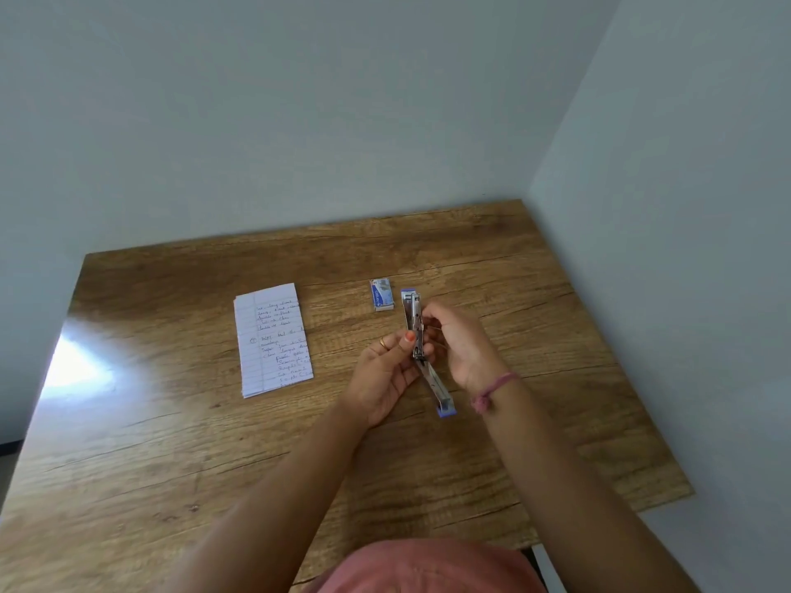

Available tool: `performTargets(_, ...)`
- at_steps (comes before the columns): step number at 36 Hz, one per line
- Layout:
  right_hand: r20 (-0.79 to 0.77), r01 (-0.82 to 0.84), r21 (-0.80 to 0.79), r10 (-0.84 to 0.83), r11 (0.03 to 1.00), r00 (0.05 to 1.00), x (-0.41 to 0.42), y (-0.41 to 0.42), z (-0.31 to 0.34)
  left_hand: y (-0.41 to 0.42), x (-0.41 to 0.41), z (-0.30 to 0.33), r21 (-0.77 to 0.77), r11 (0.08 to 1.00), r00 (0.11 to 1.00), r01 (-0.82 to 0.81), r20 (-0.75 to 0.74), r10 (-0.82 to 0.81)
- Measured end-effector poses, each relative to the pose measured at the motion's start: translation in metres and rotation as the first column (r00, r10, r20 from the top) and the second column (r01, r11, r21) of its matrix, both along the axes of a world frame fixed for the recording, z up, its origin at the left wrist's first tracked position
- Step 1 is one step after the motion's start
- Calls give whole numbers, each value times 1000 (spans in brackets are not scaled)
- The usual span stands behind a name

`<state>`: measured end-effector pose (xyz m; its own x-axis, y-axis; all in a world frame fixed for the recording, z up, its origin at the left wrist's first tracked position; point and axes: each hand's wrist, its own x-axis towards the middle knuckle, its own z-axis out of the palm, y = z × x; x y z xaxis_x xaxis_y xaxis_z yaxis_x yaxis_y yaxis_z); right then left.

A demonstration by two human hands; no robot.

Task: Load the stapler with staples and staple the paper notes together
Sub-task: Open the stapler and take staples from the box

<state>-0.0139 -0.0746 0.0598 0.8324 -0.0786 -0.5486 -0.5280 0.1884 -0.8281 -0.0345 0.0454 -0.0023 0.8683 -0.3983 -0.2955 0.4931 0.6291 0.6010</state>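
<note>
A metal stapler [414, 312] with blue ends is swung fully open above the wooden table [513, 267]. One half points away from me and the other [441, 389] slants down toward me. My left hand [385, 374] grips it at the hinge from the left, thumb on the metal. My right hand [460, 340] holds the far half from the right, fingertips on the staple channel. A small blue-and-white staple box [380, 294] lies just left of the stapler's far end. The folded lined notes [274, 338] with handwriting lie farther left.
The table stands in a corner, with pale walls behind and to the right. Window glare falls on its left part [77, 365]. A pink cord bracelet [492, 389] is on my right wrist.
</note>
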Motion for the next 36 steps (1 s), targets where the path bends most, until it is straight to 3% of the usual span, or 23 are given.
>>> performTargets(9, 56, -4, 44, 1, 999, 998, -4, -1, -1, -1, 0, 3, 12, 1000, 1000, -28, 2, 28)
performTargets(27, -67, 30, 49, -26, 998, 997, 3, 1, 7, -1, 1, 1, 31, 999, 999, -41, -26, 42)
performTargets(36, -45, 3, 45, -1, 999, 999, -7, -3, 0, -1, 0, 2, 61, 998, 999, -29, -27, 30)
